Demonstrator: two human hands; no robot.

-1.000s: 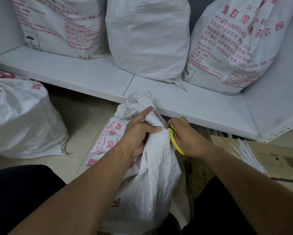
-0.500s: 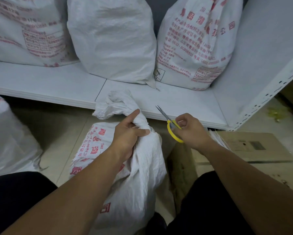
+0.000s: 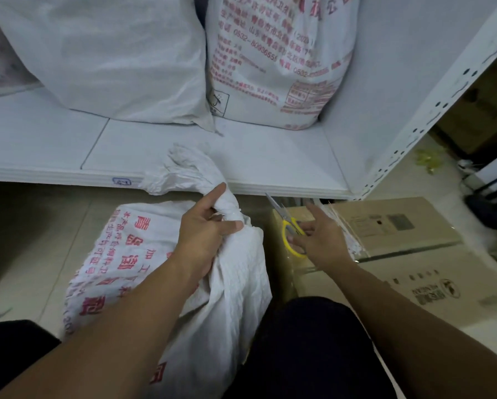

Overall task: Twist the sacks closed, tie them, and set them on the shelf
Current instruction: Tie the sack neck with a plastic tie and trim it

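A white woven sack with red print (image 3: 132,254) stands on the floor in front of the white shelf (image 3: 270,165). Its neck (image 3: 227,205) is twisted tight, with a clear tie around it, and my left hand (image 3: 204,234) grips it just below the twist. To the right, my right hand (image 3: 325,240) hovers with spread fingers over yellow-handled scissors (image 3: 284,223) lying on a cardboard box (image 3: 399,226). The fingertips touch or almost touch the handles. A bundle of thin white ties (image 3: 353,246) lies on the box beside that hand.
Two filled sacks stand on the shelf, a plain one (image 3: 112,53) and a printed one (image 3: 278,53). The shelf's perforated side post (image 3: 442,110) rises at the right. A second flat carton (image 3: 414,292) lies nearer me. My dark-clothed knees fill the bottom edge.
My right hand carried the scissors away from the sack's neck to the box on the right and opened its fingers over them. My left hand kept its grip on the neck.
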